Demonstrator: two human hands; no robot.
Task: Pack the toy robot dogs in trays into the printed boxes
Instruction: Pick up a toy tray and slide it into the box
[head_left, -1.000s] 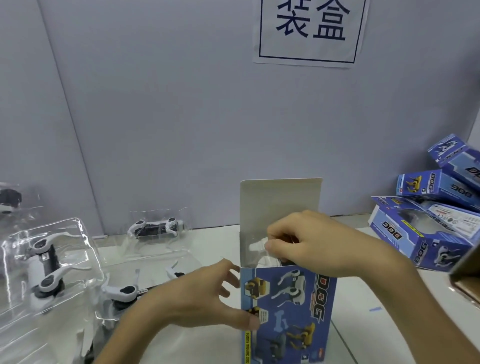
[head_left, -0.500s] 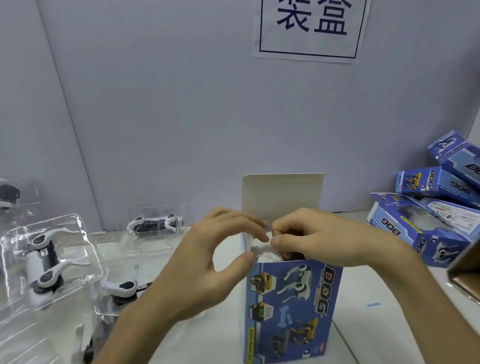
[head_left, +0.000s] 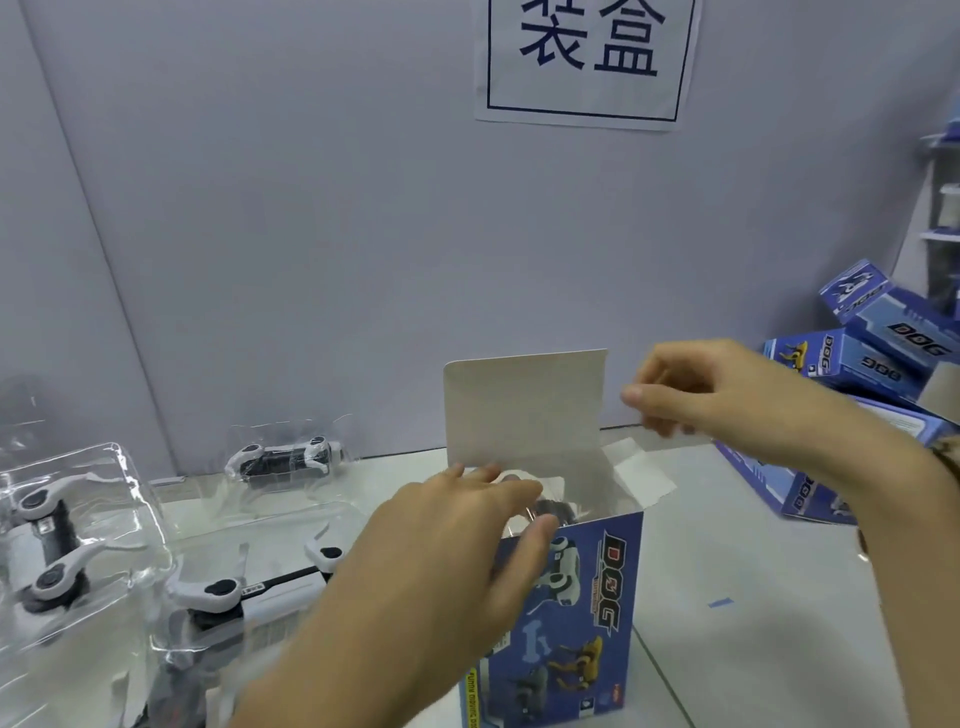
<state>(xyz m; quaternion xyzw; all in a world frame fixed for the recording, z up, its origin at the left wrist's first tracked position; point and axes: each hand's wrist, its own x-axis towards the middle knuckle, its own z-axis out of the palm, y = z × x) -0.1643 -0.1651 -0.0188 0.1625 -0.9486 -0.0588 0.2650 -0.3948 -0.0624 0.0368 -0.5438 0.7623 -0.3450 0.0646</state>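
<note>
A blue printed box (head_left: 582, 597) stands upright on the white table, its lid flap (head_left: 524, 405) raised and its right side flap (head_left: 644, 480) folded outward. Inside the opening, part of a black and white toy robot dog (head_left: 558, 506) shows under clear plastic. My left hand (head_left: 457, 551) lies over the box's front left corner, fingers straight across the opening and thumb against the printed front. My right hand (head_left: 727, 395) hovers to the right of the lid flap, above the box, with fingers curled and nothing visibly in them.
Clear plastic trays holding toy dogs lie to the left (head_left: 47, 545), in the front middle (head_left: 234, 592) and near the wall (head_left: 283, 457). Several blue printed boxes (head_left: 852, 364) are piled at the right. A paper sign (head_left: 587, 57) hangs on the grey wall.
My right hand has come up out of the box opening and moved right. My left hand has shifted from the box's side to lie across the opening's left part.
</note>
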